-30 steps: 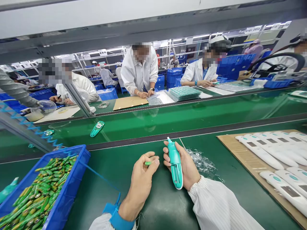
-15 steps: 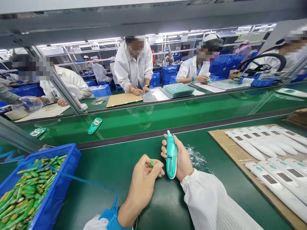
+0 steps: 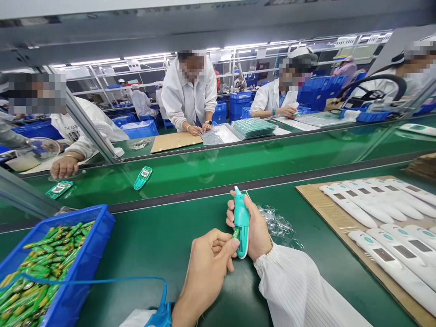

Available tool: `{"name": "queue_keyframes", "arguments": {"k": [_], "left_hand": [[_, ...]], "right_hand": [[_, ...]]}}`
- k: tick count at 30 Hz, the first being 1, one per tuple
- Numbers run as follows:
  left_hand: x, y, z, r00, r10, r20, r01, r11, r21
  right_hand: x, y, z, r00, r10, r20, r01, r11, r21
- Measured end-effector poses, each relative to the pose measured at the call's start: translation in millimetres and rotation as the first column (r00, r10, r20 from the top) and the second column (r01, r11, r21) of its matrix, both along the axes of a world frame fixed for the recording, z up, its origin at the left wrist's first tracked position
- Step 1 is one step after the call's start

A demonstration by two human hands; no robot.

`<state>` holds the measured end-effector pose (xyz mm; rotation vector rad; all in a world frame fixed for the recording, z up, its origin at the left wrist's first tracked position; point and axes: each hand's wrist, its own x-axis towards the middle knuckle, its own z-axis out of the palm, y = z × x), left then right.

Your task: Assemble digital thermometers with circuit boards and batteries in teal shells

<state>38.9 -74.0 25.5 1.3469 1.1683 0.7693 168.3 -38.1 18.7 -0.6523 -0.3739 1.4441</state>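
My right hand [image 3: 256,229] is wrapped around a teal and white thermometer [image 3: 241,210], its narrow tip pointing away from me and its battery compartment facing up. Between the thumb and fingers of my left hand [image 3: 208,263] is a small green battery [image 3: 236,232]. One end of that battery sits at the compartment's opening; the rest is partly covered by my fingers. On the left, a blue bin [image 3: 73,281] holds many more green and yellow batteries [image 3: 37,272].
Crumpled clear plastic [image 3: 281,227] lies beyond my right wrist. Finished-looking white thermometers [image 3: 391,247] lie in rows on cardboard [image 3: 316,202] at right. Past a dark ledge, a green belt [image 3: 204,168] carries open thermometer halves [image 3: 143,177]. A blue cord [image 3: 119,280] runs from my left wrist across the bin. Co-workers sit opposite.
My left hand has brought the battery rightward to the thermometer's compartment. The thermometer has shifted slightly left. Open halves on the belt moved right, and a co-worker's hand reached toward the belt at left.
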Motion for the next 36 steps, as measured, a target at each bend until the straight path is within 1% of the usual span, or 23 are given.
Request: {"name": "queue_keyframes", "arguments": {"k": [3,7,12,15,17,20,22,24,25,26,27,28,29,30,31,32,33,36], "left_hand": [[1.6,-1.6,0.6,1.0,0.004,0.028,-0.005,0.999,0.034],[4.6,-6.1,1.9,1.0,-0.015,0.027,0.015,1.0,-0.014],[7.1,-9.7,-1.5,0.999,0.014,0.031,-0.013,0.999,-0.031],[8.7,-7.0,-5.8,0.995,0.035,0.098,-0.031,0.999,-0.044],[10.3,-4.4,-7.4,0.983,0.045,0.175,-0.031,0.996,-0.082],[12.2,-2.2,-7.0,0.958,0.03,0.285,0.013,0.989,-0.146],[11.0,-1.0,-6.4,0.949,0.002,0.314,0.046,0.988,-0.144],[5.4,2.8,-6.8,0.96,-0.038,0.276,0.065,0.994,-0.089],[0.6,6.5,-7.8,0.974,-0.041,0.221,0.05,0.998,-0.034],[-5.5,11.4,-9.3,0.989,-0.015,0.144,0.009,0.999,0.043],[-12.4,17.5,-11.6,0.997,0.048,0.059,-0.056,0.988,0.142],[-19.8,24.3,-14.5,0.989,0.144,-0.018,-0.135,0.959,0.251],[-27.1,31.4,-17.9,0.965,0.253,-0.071,-0.214,0.913,0.348],[-33.7,38.0,-21.5,0.933,0.348,-0.096,-0.28,0.865,0.417],[-39.3,43.7,-25.1,0.904,0.416,-0.1,-0.329,0.827,0.456],[-43.7,48.1,-28.2,0.884,0.458,-0.094,-0.366,0.804,0.469],[-46.8,51.1,-30.7,0.873,0.481,-0.087,-0.39,0.793,0.468],[-49.5,52.7,-34.1,0.859,0.507,-0.075,-0.421,0.782,0.46]], "right_hand": [[-0.8,-0.6,1.7,0.998,0.006,-0.067,-0.006,1.0,0.0],[-1.2,-1.5,4.5,0.998,0.009,-0.057,-0.007,1.0,0.024],[-3.8,-3.8,6.2,0.997,0.02,-0.073,-0.014,0.996,0.09],[-7.3,-6.3,4.4,0.993,0.071,-0.092,-0.06,0.992,0.115],[-9.5,-8.5,3.1,0.988,0.111,-0.105,-0.098,0.988,0.123],[-10.8,-13.0,2.6,0.975,0.169,-0.146,-0.151,0.98,0.128],[-9.2,-15.2,3.7,0.967,0.207,-0.148,-0.193,0.976,0.101],[-5.2,-13.1,5.8,0.973,0.208,-0.102,-0.206,0.978,0.024],[-2.3,-9.0,7.3,0.979,0.199,-0.036,-0.2,0.979,-0.046],[1.2,-2.2,9.2,0.975,0.204,0.092,-0.191,0.972,-0.135],[5.1,7.9,11.6,0.938,0.232,0.259,-0.174,0.958,-0.229],[9.2,21.2,14.5,0.858,0.281,0.43,-0.151,0.938,-0.313],[13.5,37.6,17.6,0.748,0.334,0.574,-0.123,0.919,-0.374],[17.7,56.4,21.0,0.634,0.371,0.679,-0.094,0.908,-0.408],[21.7,76.9,24.2,0.548,0.378,0.746,-0.065,0.909,-0.413],[25.1,97.9,27.2,0.487,0.362,0.795,-0.025,0.915,-0.402],[27.8,118.3,29.8,0.429,0.333,0.84,0.032,0.923,-0.383],[29.0,167.5,34.1,0.182,0.283,0.942,0.201,0.927,-0.318]]}}
